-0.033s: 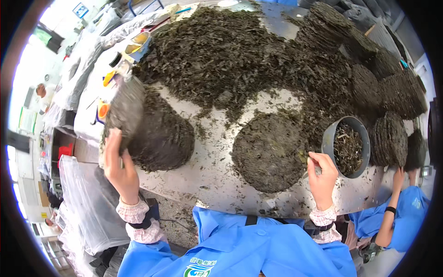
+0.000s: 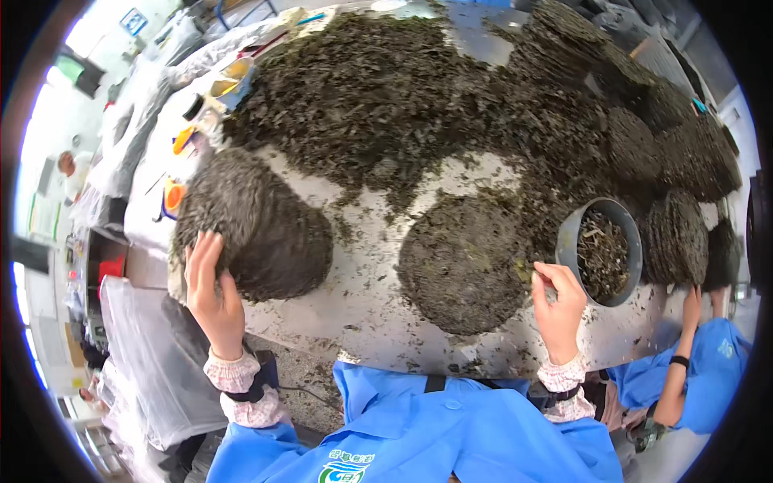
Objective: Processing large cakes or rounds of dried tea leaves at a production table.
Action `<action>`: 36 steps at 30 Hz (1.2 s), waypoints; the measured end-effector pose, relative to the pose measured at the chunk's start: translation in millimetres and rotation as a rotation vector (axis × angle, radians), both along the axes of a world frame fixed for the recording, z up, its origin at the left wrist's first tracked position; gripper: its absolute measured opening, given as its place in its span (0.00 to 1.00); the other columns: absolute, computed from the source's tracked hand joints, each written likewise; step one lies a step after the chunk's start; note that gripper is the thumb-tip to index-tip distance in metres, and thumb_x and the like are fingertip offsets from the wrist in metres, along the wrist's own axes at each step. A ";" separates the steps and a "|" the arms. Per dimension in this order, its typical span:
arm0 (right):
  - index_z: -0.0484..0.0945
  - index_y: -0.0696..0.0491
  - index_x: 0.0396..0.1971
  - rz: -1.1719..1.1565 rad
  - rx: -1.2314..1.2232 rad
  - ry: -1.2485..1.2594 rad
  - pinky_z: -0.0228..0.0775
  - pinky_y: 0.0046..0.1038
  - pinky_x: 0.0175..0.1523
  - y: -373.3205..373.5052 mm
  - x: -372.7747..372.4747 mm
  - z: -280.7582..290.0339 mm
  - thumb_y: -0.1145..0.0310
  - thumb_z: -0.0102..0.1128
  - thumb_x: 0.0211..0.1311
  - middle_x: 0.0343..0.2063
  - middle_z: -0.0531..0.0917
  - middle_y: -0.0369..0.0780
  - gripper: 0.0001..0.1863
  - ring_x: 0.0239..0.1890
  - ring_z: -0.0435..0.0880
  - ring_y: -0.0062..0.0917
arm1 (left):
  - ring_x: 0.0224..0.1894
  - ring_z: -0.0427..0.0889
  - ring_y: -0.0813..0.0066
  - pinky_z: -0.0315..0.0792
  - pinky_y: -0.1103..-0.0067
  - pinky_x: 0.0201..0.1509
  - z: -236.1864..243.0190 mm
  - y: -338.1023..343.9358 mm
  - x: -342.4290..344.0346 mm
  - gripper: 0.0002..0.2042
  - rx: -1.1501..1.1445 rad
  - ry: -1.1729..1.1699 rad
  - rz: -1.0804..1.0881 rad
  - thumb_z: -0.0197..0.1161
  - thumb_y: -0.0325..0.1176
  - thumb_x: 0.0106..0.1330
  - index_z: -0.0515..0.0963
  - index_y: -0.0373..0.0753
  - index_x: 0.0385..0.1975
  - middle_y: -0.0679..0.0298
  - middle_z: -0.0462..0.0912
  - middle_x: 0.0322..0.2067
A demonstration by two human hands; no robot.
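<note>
A round, dark, dried-seaweed sheet, slightly blurred, lies slanted on top of a stack of such discs at the left of the table. My left hand rests its outstretched fingers on the sheet's near-left edge, thumb apart. Another round seaweed disc lies flat in front of me, speckled with yellowish bits. At its right edge my right hand has thumb and forefinger closed in a pinch beside a small yellowish scrap; whatever is between the fingertips is too small to tell.
Loose seaweed is heaped across the far side. A grey tub of scraps stands right of my right hand. Stacked discs line the right, where a co-worker's hand reaches in. An orange-handled tool lies far left.
The sheet at my left hand has swung down from a raised, tilted position onto the stack. My right hand keeps its pinch at the disc's edge.
</note>
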State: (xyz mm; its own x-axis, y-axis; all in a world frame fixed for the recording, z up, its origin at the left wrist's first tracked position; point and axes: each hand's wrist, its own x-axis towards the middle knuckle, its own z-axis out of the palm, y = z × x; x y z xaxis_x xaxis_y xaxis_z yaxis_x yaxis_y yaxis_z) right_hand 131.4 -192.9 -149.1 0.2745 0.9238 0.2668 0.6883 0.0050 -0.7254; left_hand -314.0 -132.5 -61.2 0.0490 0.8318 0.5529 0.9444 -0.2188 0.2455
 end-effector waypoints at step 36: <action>0.82 0.59 0.39 -0.350 -0.092 0.107 0.76 0.26 0.41 -31.1 70.6 20.8 0.78 0.64 0.62 0.34 0.85 0.42 0.07 0.34 0.84 0.25 | 0.68 0.72 0.49 0.58 0.51 0.74 -72.2 -31.4 202.2 0.27 -0.430 -0.031 -0.812 0.76 0.36 0.51 0.81 0.37 0.53 0.54 0.79 0.60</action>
